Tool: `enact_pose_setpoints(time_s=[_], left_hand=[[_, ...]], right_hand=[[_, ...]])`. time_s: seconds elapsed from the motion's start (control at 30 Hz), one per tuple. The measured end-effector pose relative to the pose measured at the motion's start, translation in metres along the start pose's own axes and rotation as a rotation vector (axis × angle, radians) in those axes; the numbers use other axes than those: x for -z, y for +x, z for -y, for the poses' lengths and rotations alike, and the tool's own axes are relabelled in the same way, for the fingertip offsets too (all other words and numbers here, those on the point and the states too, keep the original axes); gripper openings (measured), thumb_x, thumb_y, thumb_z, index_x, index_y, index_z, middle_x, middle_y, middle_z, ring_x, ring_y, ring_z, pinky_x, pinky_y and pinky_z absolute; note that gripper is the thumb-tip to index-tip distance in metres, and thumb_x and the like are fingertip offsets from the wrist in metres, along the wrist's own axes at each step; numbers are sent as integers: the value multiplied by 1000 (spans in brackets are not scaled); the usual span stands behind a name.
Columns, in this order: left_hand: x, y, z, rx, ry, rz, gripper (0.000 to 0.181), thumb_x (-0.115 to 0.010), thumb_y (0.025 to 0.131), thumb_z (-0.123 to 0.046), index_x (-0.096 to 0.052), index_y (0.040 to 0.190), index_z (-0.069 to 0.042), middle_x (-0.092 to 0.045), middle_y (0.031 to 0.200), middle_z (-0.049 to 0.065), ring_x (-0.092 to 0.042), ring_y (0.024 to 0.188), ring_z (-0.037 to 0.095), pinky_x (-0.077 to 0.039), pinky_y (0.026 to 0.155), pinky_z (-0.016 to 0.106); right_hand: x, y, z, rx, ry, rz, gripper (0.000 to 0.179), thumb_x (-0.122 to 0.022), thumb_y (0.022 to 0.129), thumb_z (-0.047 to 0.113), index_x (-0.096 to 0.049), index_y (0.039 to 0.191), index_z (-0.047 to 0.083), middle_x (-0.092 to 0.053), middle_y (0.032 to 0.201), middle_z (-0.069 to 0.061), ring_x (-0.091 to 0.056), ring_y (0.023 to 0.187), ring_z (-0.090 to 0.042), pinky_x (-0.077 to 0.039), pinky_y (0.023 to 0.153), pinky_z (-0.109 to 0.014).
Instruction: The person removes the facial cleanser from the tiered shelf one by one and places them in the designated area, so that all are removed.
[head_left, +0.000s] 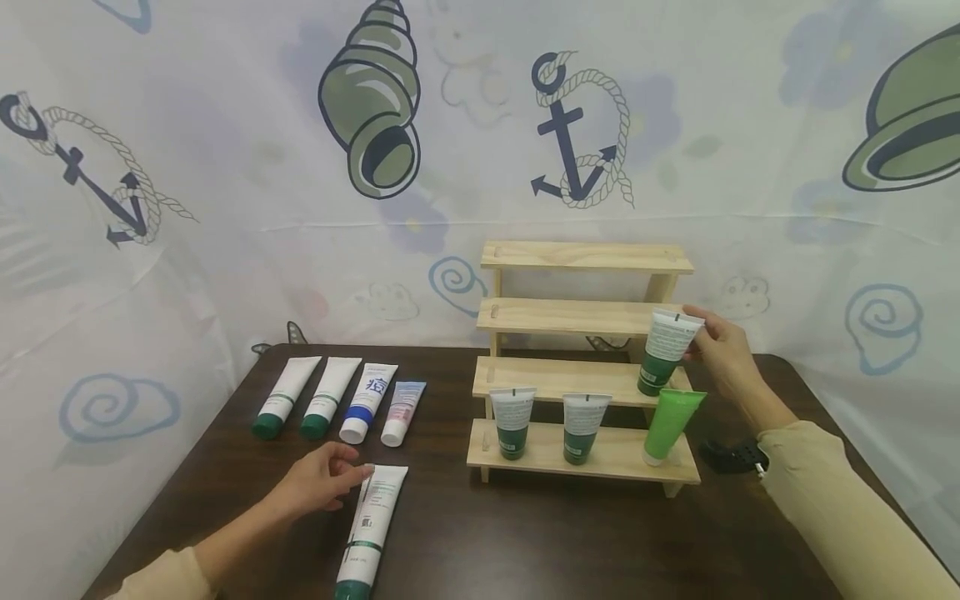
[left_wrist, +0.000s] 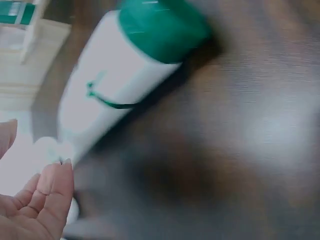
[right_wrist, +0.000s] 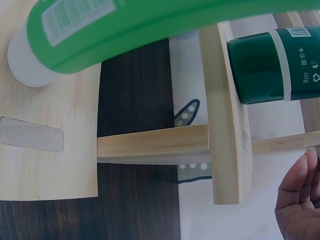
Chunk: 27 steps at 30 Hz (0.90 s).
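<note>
My right hand (head_left: 723, 350) pinches the crimped top of a small white-and-green tube (head_left: 666, 354), whose cap meets the second shelf from the bottom. In the right wrist view its green cap end (right_wrist: 262, 67) is at the board, while curled fingers (right_wrist: 295, 192) show at lower right and the grip is out of frame. Below it a bright green tube (head_left: 671, 425) stands on the lowest shelf. My left hand (head_left: 322, 479) is at the flat end of a long white tube (head_left: 371, 525) with a green cap; in the left wrist view thumb and fingers (left_wrist: 52, 195) stand apart around that end.
The wooden four-tier rack (head_left: 585, 312) stands on the dark table (head_left: 525, 533). Two small white-and-green tubes, one at the left (head_left: 512, 425), share its lowest shelf. Several tubes, including a blue-capped tube (head_left: 369, 402), lie at the table's left. A dark strap (head_left: 731, 457) is near the right forearm.
</note>
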<state>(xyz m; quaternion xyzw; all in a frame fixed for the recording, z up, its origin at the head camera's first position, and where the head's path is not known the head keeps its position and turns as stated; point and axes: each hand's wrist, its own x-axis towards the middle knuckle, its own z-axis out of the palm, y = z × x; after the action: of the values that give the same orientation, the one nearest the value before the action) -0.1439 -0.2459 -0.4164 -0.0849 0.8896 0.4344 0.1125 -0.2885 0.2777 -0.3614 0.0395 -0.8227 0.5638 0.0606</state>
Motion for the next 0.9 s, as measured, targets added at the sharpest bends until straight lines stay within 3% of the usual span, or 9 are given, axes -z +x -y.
enact_pose_setpoints(time_s=[0.17, 0.4, 0.57, 0.7, 0.9], left_hand=[[8, 10, -36, -194, -37, -26, 56, -66, 88, -33, -47, 124, 5, -60, 107, 16, -62, 92, 23, -57, 70, 32], [2, 24, -104, -422, -125, -19, 49, -63, 91, -30, -48, 127, 0, -57, 114, 18, -61, 102, 29, -56, 78, 32], [-15, 35, -157, -501, -206, 37, 48, -62, 92, -28, -47, 130, -3, -56, 120, 17, -60, 108, 29, -54, 85, 35], [-34, 39, -196, -556, -215, 71, 46, -62, 92, -24, -47, 131, -5, -55, 121, 13, -58, 111, 28, -52, 88, 36], [-58, 38, -238, -588, -224, 126, 46, -63, 91, -23, -48, 131, -9, -56, 122, 8, -58, 112, 23, -51, 90, 34]], right_hand=[[2, 1, 1, 4, 8, -5, 52, -38, 101, 22, -26, 145, -2, -52, 90, 25, -53, 73, 1, -51, 67, -16], [1, 1, 1, 9, 54, 2, 51, -39, 101, 18, -26, 144, -6, -55, 83, 27, -53, 71, 2, -50, 65, -15], [1, 1, 2, 16, 61, -5, 51, -38, 101, 17, -26, 144, -7, -55, 81, 27, -53, 70, 3, -51, 64, -15], [1, 1, 1, 21, 72, -1, 50, -37, 101, 15, -26, 144, -7, -55, 80, 27, -54, 68, 3, -51, 63, -15], [1, 1, 1, 1, 85, 7, 50, -37, 101, 14, -25, 144, -6, -56, 79, 25, -53, 68, 3, -51, 63, -15]])
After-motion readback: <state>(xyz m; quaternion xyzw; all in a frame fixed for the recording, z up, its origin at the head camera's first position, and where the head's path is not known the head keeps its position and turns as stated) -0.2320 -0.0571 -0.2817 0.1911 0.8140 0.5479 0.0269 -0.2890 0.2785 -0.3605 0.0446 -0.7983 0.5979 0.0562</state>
